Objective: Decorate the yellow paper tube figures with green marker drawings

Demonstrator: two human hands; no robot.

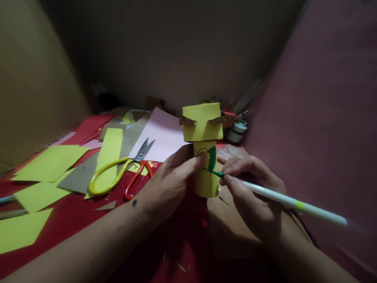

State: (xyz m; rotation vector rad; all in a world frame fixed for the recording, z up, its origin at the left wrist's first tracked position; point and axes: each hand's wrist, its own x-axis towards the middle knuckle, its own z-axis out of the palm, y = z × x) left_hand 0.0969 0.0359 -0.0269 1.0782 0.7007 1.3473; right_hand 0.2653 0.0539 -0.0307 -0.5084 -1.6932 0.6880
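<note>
My left hand (176, 177) grips a yellow paper figure (204, 122) by its upright tube, with the thumb across the front. A boxy yellow head with brown cardboard flaps at its sides tops the tube. Green marks (211, 157), partly filled in, show on the tube near my thumb. Between the thumb and fingers of my right hand (256, 192) is a white felt-tip pen (271, 192) with a green tip and a yellow-green band. Its tip touches the tube or lies very close to it, just below the green patch.
Scissors (137, 157) with yellow and red handles lie open on pink paper (159, 133) and yellow scraps. Yellow sheets (50, 161) and brown card (81, 175) cover the red surface at left. A small pale jar (237, 131) stands behind, near the pink right wall (324, 118).
</note>
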